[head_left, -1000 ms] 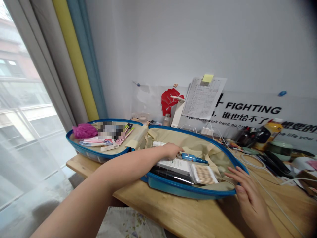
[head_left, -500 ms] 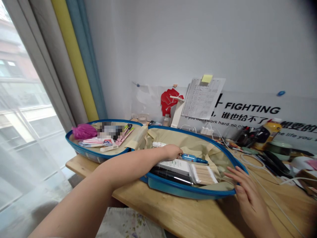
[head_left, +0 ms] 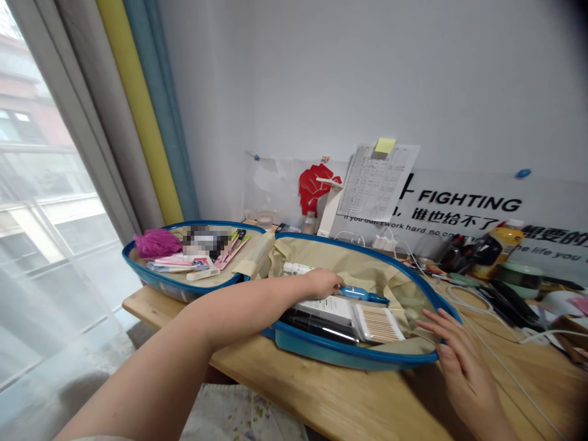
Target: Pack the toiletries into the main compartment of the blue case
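One wooden counter (head_left: 340, 398) spans the lower view, and along the wall behind it hangs a banner (head_left: 468, 199) lettered "FIGHTING". On the counter lies a blue-rimmed suitcase (head_left: 331, 352) with beige lining, unfolded so that its two halves sit side by side. Printed sheets (head_left: 376, 184) hang over the banner. At the right end of the case, the right hand (head_left: 463, 358) lies across the rim, fingers spread apart. The left hand (head_left: 324, 283) reaches down into the right half, its grip at the left end of a blue bottle (head_left: 365, 295); I cannot tell whether the fingers are clamped on it, since their tips are partly hidden. That bottle lies on its side within the right half, its darker blue end pointing right. In the left half sits a bunched magenta mesh puff (head_left: 157, 243). Nearer the front rim of the right half are a long black case (head_left: 316, 324), a white box (head_left: 328, 307) and a clear pack of cotton swabs (head_left: 379, 323). Beyond the left wrist lies a white tube (head_left: 296, 268).
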Demonstrator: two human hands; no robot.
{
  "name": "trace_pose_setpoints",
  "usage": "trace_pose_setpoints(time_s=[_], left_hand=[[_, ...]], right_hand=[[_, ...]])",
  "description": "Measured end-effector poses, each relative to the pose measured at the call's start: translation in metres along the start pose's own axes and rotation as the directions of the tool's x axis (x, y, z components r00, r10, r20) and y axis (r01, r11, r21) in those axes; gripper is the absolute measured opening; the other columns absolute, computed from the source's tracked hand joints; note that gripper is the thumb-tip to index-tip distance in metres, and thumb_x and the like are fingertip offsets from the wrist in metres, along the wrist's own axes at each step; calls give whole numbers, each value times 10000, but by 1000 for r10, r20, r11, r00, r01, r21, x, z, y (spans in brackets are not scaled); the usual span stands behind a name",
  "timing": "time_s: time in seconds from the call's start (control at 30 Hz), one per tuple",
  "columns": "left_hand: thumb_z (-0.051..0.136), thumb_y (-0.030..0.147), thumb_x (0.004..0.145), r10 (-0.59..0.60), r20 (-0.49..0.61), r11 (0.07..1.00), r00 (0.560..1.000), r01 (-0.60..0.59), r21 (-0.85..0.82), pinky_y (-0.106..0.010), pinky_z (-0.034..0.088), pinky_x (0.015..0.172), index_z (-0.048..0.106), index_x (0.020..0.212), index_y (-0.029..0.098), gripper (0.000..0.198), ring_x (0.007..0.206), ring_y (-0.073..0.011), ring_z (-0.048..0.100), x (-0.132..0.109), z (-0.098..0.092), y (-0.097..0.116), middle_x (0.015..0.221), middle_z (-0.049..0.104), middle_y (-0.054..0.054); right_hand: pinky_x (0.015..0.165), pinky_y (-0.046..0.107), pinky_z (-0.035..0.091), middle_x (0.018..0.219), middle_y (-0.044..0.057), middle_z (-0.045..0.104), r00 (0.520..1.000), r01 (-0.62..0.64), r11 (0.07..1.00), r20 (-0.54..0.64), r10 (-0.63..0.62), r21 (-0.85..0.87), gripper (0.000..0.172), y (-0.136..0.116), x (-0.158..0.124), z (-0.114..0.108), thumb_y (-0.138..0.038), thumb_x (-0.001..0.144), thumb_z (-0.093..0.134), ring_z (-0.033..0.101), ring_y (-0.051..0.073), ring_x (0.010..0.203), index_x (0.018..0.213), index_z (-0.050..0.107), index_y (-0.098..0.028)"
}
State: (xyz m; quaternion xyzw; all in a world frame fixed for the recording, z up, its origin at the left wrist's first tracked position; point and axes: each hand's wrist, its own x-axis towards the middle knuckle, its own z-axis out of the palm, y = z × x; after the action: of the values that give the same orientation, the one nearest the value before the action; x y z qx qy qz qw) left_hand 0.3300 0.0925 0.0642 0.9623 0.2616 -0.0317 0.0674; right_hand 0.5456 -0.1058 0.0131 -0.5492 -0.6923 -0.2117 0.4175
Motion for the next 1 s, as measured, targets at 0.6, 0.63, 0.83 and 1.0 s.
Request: trace_pose_setpoints(time_s=[0.6, 0.63, 0.83, 1.0], left_hand=[[558, 289, 859, -62, 13, 996, 998, 63, -55, -233, 465, 853, 687, 1082, 270, 258, 1049, -180, 619, 3, 1, 1, 1122, 697, -2], [562, 287, 854, -73, 11, 996, 997, 74, -59, -236, 470, 845, 687, 1082, 268, 261, 1046, -184, 621, 3, 1, 2, 1120, 697, -6], [554, 270, 845, -122, 7, 990, 993, 122, -70, -258, 474, 850, 661, 1149, 237, 324, 1054, -207, 617, 4, 3, 0, 1160, 679, -42], [533, 248, 849, -95, 34, 993, 995, 97, -66, -233, 468, 845, 653, 1173, 259, 346, 1052, -187, 617, 4, 3, -2, 1159, 681, -20]], right_hand=[[951, 505, 459, 1152, 98, 636, 999, -39, 999, -4, 39, 3, 401, 0, 0, 1, -442, 945, 301, 508, 288, 1231, 1021, 624, -217], [950, 503, 461, 1147, 97, 638, 999, -40, 999, -2, 40, 1, 402, 0, 0, 1, -447, 943, 306, 510, 288, 1230, 1018, 626, -215], [950, 513, 461, 1145, 95, 640, 997, -74, 997, -1, 74, 9, 412, 0, 0, 0, -466, 937, 310, 514, 287, 1224, 995, 632, -215], [951, 510, 458, 1146, 95, 641, 998, -66, 998, 10, 66, 18, 403, 0, 0, 0, -462, 935, 318, 510, 287, 1229, 1007, 631, -217]])
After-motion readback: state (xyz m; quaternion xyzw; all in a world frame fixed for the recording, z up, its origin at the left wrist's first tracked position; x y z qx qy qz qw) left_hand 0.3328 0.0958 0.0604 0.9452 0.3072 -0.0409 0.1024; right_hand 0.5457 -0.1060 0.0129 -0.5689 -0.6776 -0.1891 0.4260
